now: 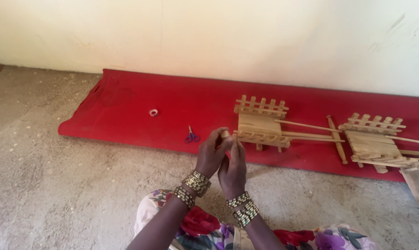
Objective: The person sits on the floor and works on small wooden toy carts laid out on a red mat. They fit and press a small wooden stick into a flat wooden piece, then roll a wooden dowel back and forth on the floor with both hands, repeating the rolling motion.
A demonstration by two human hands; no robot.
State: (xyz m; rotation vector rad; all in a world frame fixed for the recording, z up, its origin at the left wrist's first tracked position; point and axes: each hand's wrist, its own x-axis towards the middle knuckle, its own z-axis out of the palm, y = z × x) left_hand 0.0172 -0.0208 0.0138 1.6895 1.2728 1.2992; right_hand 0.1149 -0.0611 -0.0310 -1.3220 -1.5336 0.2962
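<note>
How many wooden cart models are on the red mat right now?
2. One wooden cart sits mid-mat, just beyond the hands. The second cart is toward the mat's right end, partly cut off by the frame edge; more may lie out of view.

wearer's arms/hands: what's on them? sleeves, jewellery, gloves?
Bare hands, no gloves. No sleeves visible on the forearms. Left hand and right hand each have two wide beaded bracelets at the wrist, gold and dark beads in rows. Rings cannot be made out.
</note>
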